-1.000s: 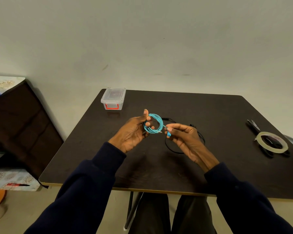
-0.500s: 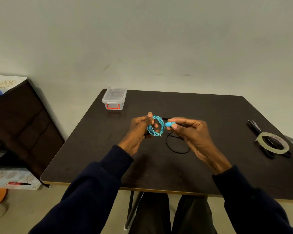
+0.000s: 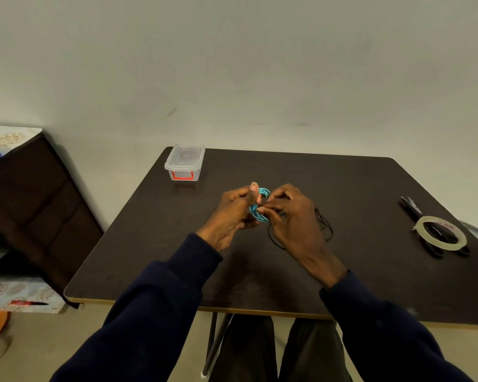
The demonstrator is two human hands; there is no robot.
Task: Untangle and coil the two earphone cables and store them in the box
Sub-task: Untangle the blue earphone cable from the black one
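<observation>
Gripping the blue coil (image 3: 264,193) between its thumb and curled fingers, the left hand (image 3: 233,213) holds it above the table (image 3: 356,188), thumb tip pointing up at the coil's left edge. The right hand (image 3: 293,219) meets it from the other side, fingertips pinching the coil's near strands. Whether they hold an earbud or a loose end is too small to tell. The black cable (image 3: 325,226) lies loose on the table under and just right of the right hand, which partly hides it. The box (image 3: 185,164), lid on and red latch facing the person, stands well beyond the left hand, near the table's far-left corner. Far to the right of the right hand, a tape roll (image 3: 440,232) lies on top of scissors (image 3: 414,209).
</observation>
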